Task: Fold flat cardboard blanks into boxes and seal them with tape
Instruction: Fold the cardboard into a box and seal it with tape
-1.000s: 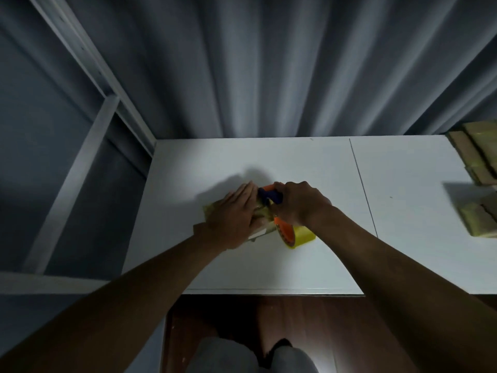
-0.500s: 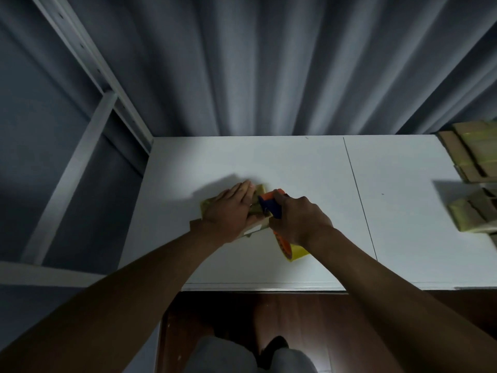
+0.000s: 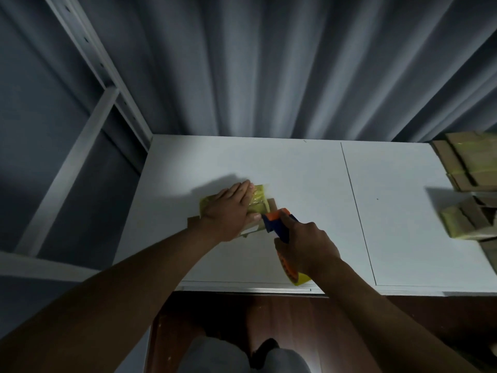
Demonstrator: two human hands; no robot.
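- Both forearms were bare to the bottom edge of the picture, with no sleeve in sight.
- The left hand (image 3: 228,214) and the right hand (image 3: 306,247) wore no gloves, rings or watch.
- Light grey trousers (image 3: 215,356) covered the knees.
- A dark shoe (image 3: 265,348) showed between them.

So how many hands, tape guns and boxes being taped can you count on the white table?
Hands: 2, the left hand pressing flat, the right hand gripping the handle
Tape guns: 1, the tape gun, orange and blue
Boxes being taped: 1, the box
Total: 4
More cardboard sits at the table's right edge, too blurry to count.
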